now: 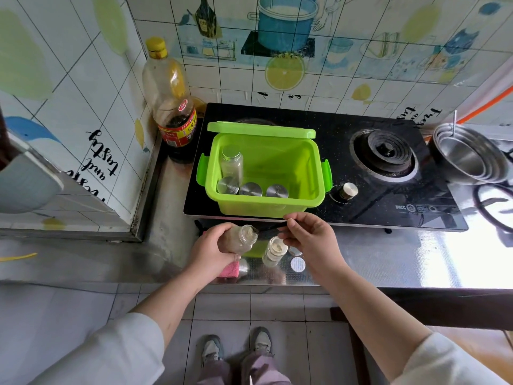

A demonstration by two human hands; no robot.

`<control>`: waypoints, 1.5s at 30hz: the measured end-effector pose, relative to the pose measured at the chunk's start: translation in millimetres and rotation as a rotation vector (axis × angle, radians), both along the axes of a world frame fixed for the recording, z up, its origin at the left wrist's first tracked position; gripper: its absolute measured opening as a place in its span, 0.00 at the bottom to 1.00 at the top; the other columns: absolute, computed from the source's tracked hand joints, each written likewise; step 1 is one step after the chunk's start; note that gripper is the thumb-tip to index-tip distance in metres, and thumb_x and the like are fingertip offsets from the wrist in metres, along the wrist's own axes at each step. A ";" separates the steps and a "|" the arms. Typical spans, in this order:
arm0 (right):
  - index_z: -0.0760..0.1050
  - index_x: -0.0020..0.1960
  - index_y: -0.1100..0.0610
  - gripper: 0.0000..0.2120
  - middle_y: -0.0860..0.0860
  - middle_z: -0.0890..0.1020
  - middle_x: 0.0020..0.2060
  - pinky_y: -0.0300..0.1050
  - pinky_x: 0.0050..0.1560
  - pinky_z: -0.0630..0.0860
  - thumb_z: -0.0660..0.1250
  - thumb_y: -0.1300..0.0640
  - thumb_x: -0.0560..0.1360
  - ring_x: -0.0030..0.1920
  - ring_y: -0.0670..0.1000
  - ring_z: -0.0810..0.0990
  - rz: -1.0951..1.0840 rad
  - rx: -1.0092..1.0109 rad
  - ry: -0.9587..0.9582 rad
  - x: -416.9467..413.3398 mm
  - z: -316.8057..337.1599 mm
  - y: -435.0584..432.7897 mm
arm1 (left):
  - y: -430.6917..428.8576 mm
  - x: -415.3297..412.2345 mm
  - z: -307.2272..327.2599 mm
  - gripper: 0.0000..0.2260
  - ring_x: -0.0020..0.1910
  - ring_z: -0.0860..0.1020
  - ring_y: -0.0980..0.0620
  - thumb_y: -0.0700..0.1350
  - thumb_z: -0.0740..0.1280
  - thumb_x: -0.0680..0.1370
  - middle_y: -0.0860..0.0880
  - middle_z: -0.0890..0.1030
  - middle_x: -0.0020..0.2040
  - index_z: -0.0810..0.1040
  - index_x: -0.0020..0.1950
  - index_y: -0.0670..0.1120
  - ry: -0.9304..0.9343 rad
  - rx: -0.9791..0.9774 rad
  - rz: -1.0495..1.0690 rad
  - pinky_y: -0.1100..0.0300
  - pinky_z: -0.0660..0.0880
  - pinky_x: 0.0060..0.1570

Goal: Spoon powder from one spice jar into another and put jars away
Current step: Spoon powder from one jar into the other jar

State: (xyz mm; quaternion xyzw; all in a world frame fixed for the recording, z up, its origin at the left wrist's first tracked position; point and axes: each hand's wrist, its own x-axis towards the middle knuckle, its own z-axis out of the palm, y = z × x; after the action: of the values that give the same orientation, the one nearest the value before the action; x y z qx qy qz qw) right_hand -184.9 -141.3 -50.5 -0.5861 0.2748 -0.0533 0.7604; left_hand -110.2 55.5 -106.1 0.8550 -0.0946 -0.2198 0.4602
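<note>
My left hand (pixel 212 250) grips an open spice jar (pixel 242 239) of pale powder, tilted with its mouth toward the right. My right hand (pixel 311 240) pinches a thin dark spoon (pixel 270 227) whose tip is at that jar's mouth. A second open spice jar (pixel 274 251) with pale powder stands upright on the counter between my hands. Two round lids (pixel 297 264) lie just right of it, partly under my right hand. Behind, a lime green box (pixel 313 173) with its lid tipped back holds several capped jars (pixel 231 165).
The green box sits on a black gas hob (pixel 388 190) with a burner and knob on the right. A soy sauce bottle (pixel 177 126) and an oil bottle stand in the left corner. Stacked steel bowls (pixel 469 157) sit far right. A pink cloth (pixel 229 269) lies under my left hand.
</note>
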 end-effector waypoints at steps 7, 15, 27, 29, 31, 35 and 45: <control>0.77 0.48 0.61 0.05 0.57 0.82 0.35 0.39 0.37 0.80 0.63 0.67 0.78 0.34 0.49 0.82 -0.031 0.034 0.003 -2.1 -4.7 -4.6 | 0.1 -0.7 -5.0 0.29 0.55 0.76 0.53 0.38 0.79 0.64 0.54 0.79 0.56 0.76 0.61 0.55 0.018 0.023 0.013 0.60 0.72 0.55; 0.78 0.48 0.61 0.06 0.58 0.82 0.35 0.39 0.37 0.79 0.62 0.67 0.78 0.34 0.50 0.82 -0.069 0.079 0.012 -5.0 -10.9 -8.7 | -1.3 -0.5 -8.4 0.28 0.55 0.76 0.53 0.38 0.79 0.65 0.54 0.80 0.55 0.76 0.61 0.55 0.017 0.020 0.021 0.59 0.72 0.55; 0.77 0.52 0.64 0.06 0.56 0.82 0.35 0.39 0.39 0.80 0.63 0.65 0.79 0.36 0.49 0.83 -0.195 0.118 0.067 -19.3 -34.2 -36.9 | -12.7 -1.1 -11.3 0.26 0.55 0.75 0.53 0.39 0.78 0.64 0.55 0.78 0.54 0.75 0.58 0.56 0.046 0.040 0.048 0.61 0.68 0.52; 0.77 0.52 0.64 0.05 0.57 0.82 0.36 0.40 0.39 0.81 0.63 0.64 0.79 0.37 0.50 0.83 -0.220 0.085 0.098 -22.4 -39.5 -43.1 | -14.7 -2.1 -10.2 0.26 0.54 0.74 0.54 0.38 0.78 0.65 0.55 0.77 0.53 0.74 0.57 0.55 0.053 0.037 0.038 0.63 0.66 0.50; 0.78 0.50 0.63 0.05 0.57 0.83 0.36 0.41 0.40 0.81 0.64 0.64 0.78 0.37 0.50 0.83 -0.237 0.042 0.135 -25.1 -45.1 -47.8 | -15.7 -2.9 -10.4 0.26 0.53 0.74 0.54 0.37 0.78 0.65 0.55 0.77 0.52 0.74 0.58 0.55 0.059 0.036 0.040 0.63 0.66 0.51; 0.79 0.48 0.58 0.05 0.56 0.83 0.36 0.41 0.40 0.80 0.65 0.63 0.78 0.38 0.51 0.82 -0.236 -0.054 0.189 -28.3 -54.0 -52.0 | -17.4 -3.8 -12.0 0.27 0.54 0.74 0.55 0.37 0.78 0.65 0.56 0.77 0.54 0.75 0.60 0.53 0.070 0.031 0.039 0.63 0.66 0.52; 0.79 0.48 0.56 0.05 0.53 0.85 0.37 0.39 0.40 0.79 0.65 0.63 0.77 0.38 0.49 0.83 -0.053 -0.427 0.208 -20.1 -55.0 -40.6 | -18.8 -4.5 -10.5 0.27 0.55 0.74 0.55 0.37 0.78 0.65 0.56 0.78 0.54 0.75 0.60 0.54 0.092 0.024 0.055 0.63 0.66 0.52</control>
State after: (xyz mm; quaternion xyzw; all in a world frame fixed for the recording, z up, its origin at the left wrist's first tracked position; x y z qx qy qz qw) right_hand -205.0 -181.9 -105.6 -0.7286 0.3492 -0.0696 0.5851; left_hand -114.7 36.6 -116.6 0.8518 -0.0472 -0.2471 0.4596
